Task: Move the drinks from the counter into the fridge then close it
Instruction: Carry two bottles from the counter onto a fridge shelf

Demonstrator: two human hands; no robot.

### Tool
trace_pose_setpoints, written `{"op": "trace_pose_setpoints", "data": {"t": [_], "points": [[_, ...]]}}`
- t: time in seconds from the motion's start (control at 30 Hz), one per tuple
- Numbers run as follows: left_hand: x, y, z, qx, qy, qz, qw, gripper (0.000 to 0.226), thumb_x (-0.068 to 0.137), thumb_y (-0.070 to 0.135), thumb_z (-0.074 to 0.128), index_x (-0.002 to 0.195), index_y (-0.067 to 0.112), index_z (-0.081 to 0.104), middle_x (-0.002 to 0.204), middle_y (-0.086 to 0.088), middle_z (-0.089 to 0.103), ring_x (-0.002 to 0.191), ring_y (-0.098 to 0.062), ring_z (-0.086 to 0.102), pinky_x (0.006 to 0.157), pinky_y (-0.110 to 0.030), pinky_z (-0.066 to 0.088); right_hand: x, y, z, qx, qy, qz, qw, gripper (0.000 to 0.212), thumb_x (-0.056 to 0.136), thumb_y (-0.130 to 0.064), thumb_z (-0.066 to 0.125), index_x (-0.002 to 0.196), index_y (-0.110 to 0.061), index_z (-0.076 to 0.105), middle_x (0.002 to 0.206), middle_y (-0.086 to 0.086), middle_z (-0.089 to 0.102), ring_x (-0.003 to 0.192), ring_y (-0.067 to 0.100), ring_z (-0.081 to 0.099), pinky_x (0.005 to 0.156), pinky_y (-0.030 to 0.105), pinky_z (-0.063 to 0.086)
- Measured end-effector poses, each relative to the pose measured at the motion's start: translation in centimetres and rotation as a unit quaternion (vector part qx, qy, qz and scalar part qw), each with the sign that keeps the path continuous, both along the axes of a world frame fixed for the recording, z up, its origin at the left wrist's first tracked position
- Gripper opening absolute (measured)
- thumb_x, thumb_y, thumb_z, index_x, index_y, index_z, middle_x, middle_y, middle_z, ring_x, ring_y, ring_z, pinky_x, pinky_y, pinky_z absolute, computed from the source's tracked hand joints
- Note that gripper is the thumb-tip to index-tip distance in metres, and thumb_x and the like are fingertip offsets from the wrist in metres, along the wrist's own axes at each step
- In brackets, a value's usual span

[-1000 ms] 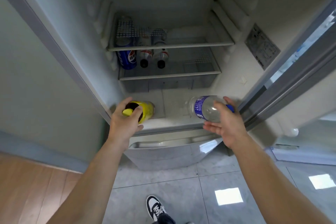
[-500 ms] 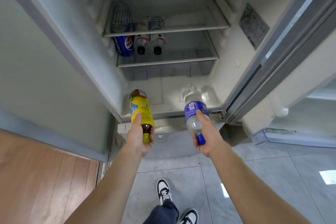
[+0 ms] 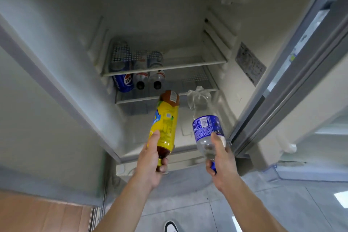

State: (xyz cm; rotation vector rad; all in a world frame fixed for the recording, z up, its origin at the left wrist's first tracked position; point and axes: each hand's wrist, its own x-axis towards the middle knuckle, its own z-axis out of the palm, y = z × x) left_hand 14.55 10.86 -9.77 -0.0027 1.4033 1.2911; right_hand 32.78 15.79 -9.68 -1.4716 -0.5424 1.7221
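With both bottles held base-first at the fridge's (image 3: 62,47) mouth, the loading step is in hand; the left hand (image 3: 150,165) grasps the tea bottle (image 3: 165,120) by its neck, the right hand (image 3: 220,164) the water bottle (image 3: 205,124) likewise; next, I judge, each must slide onto the lower shelf (image 3: 195,92), which already bears a cola can (image 3: 124,81) and two small bottles (image 3: 148,79); afterwards the door needs closing.

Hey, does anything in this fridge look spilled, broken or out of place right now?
Nothing stands out. The blue cola can and two dark-capped bottles lie side by side on the lower glass shelf, with no spill visible. Both hand-held bottles look intact.
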Motion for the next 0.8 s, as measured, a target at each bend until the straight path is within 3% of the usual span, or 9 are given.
{"op": "trace_pose_setpoints", "data": {"t": [0.1,0.17,0.3,0.43,0.6,0.7,0.77,0.8], "points": [[0.5,3.5,1.9,0.022,0.022,-0.016,0.999,0.058,0.081,0.063,0.064,0.117,0.018,0.056,0.095,-0.017,0.066,0.037,-0.010,0.042,0.032,-0.015,0.025,-1.1,2.7,2.1,0.041,-0.008,-0.004,0.999,0.044,0.071,-0.052,0.078,0.102,-0.023,0.064,0.076,0.004,0.070,0.042,0.008,0.047,0.034,0.020,0.032],[0.8,6.0,2.9,0.026,0.035,-0.003,0.999,0.050,0.082,0.061,0.065,0.109,0.020,0.054,0.083,-0.014,0.066,0.037,-0.011,0.045,0.033,-0.016,0.026,-1.9,4.6,3.0,0.064,-0.032,-0.001,0.997,0.047,0.065,-0.057,0.077,0.099,-0.026,0.065,0.072,0.002,0.070,0.041,0.008,0.047,0.035,0.020,0.032],[1.0,10.7,4.0,0.020,0.056,0.025,0.998,0.040,0.084,0.059,0.065,0.097,0.023,0.053,0.068,-0.006,0.059,0.037,-0.009,0.047,0.034,-0.018,0.031,-3.8,8.1,3.2,0.099,-0.060,0.001,0.993,0.043,0.072,-0.055,0.077,0.102,-0.027,0.064,0.056,-0.004,0.066,0.039,0.009,0.046,0.033,0.020,0.030],[0.8,14.5,3.9,0.015,0.075,0.041,0.996,0.036,0.086,0.058,0.063,0.093,0.025,0.053,0.068,-0.002,0.060,0.042,-0.010,0.053,0.037,-0.018,0.039,-5.6,10.7,2.6,0.109,-0.069,-0.012,0.992,0.045,0.071,-0.050,0.080,0.106,-0.027,0.063,0.072,0.005,0.065,0.038,0.009,0.046,0.035,0.020,0.033],[0.1,17.2,3.0,0.046,0.106,0.020,0.993,0.044,0.085,0.059,0.064,0.114,0.029,0.049,0.083,-0.004,0.067,0.054,-0.014,0.060,0.046,-0.021,0.050,-7.0,13.4,2.1,0.123,-0.114,-0.010,0.986,0.060,0.069,-0.053,0.079,0.120,-0.028,0.058,0.079,0.007,0.067,0.038,0.010,0.046,0.035,0.020,0.033],[-0.2,18.4,2.7,0.095,0.157,-0.030,0.983,0.053,0.092,0.041,0.065,0.136,0.028,0.039,0.092,-0.006,0.068,0.058,-0.015,0.063,0.050,-0.025,0.053,-7.7,15.4,2.4,0.142,-0.139,0.021,0.980,0.082,0.066,-0.056,0.081,0.137,-0.033,0.046,0.087,0.007,0.069,0.042,0.010,0.050,0.036,0.020,0.036],[-0.8,18.4,2.2,0.133,0.187,-0.063,0.971,0.067,0.094,0.018,0.066,0.148,0.031,0.028,0.104,-0.007,0.066,0.072,-0.019,0.067,0.057,-0.027,0.056,-7.9,16.6,2.4,0.156,-0.167,0.062,0.972,0.095,0.067,-0.055,0.082,0.146,-0.033,0.035,0.112,0.008,0.067,0.062,0.016,0.064,0.042,0.022,0.045],[-1.2,18.1,1.8,0.150,0.203,-0.091,0.963,0.078,0.092,0.010,0.066,0.151,0.035,0.021,0.110,-0.007,0.065,0.081,-0.021,0.068,0.062,-0.029,0.057,-7.8,17.0,2.2,0.170,-0.184,0.087,0.964,0.100,0.068,-0.054,0.082,0.150,-0.032,0.029,0.128,0.007,0.061,0.082,0.022,0.069,0.053,0.026,0.054]]}}
